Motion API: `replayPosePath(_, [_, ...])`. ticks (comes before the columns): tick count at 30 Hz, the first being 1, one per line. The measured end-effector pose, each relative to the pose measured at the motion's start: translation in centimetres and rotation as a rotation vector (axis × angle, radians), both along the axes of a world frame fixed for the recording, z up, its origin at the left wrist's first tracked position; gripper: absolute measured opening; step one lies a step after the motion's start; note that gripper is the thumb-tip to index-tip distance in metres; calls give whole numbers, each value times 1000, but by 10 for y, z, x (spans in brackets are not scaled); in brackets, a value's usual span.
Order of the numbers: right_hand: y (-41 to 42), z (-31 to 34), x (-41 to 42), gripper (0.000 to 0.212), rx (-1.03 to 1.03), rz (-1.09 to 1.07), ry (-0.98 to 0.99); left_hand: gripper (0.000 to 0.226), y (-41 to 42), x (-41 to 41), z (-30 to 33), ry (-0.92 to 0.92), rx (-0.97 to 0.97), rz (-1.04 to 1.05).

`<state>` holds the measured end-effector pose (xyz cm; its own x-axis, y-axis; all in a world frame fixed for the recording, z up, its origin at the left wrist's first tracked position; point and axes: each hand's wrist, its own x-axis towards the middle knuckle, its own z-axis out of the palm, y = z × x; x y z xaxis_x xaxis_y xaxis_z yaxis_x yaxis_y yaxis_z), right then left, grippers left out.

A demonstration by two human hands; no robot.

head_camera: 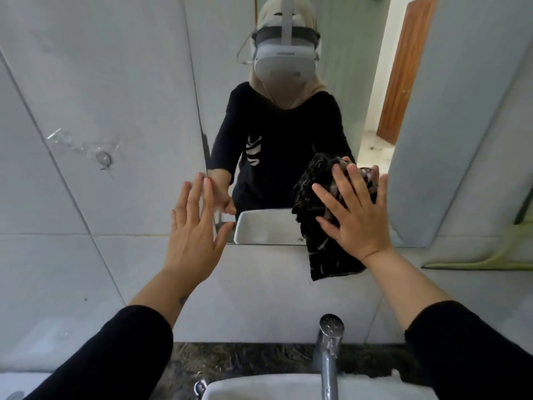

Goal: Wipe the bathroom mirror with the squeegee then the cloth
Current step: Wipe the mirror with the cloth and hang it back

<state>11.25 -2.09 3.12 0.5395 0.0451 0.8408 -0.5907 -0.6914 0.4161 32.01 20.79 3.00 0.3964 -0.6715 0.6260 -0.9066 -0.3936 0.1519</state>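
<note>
The bathroom mirror (288, 134) hangs on the tiled wall straight ahead and reflects a person in dark clothes. My right hand (356, 217) lies flat with fingers spread on a dark fringed cloth (320, 249), pressing it against the mirror's lower right part; the cloth's bottom hangs below the mirror's lower edge. My left hand (196, 229) is open with fingers apart at the mirror's lower left edge, its fingertips near the glass, holding nothing. No squeegee is in view.
A chrome tap (328, 356) rises over a white basin (259, 389) on a dark stone counter (245, 359) at the bottom. A clear plastic wall hook (102, 157) sits left of the mirror. A pale green object (496, 258) leans at the right.
</note>
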Motion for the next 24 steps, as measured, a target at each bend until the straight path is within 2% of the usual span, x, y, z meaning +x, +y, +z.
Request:
replayPosePath(4, [-21, -13, -33, 65, 79, -59, -73, 85, -7, -8, -2, 78, -19, -9])
replayPosePath(11, [-38, -51, -73, 59, 418, -162, -348, 92, -11, -16, -2, 123, -42, 5])
replayPosePath(14, [-34, -53, -71, 60, 440, -184, -364, 91, -12, -19, -3, 144, -57, 17])
replayPosePath(17, [-25, -32, -55, 61, 355, -147, -279, 88, -13, -18, -3, 160, -77, 10])
replayPosePath(24, [25, 17, 24, 64, -23, 47, 147, 75, 0, -12, 1, 157, -105, -72])
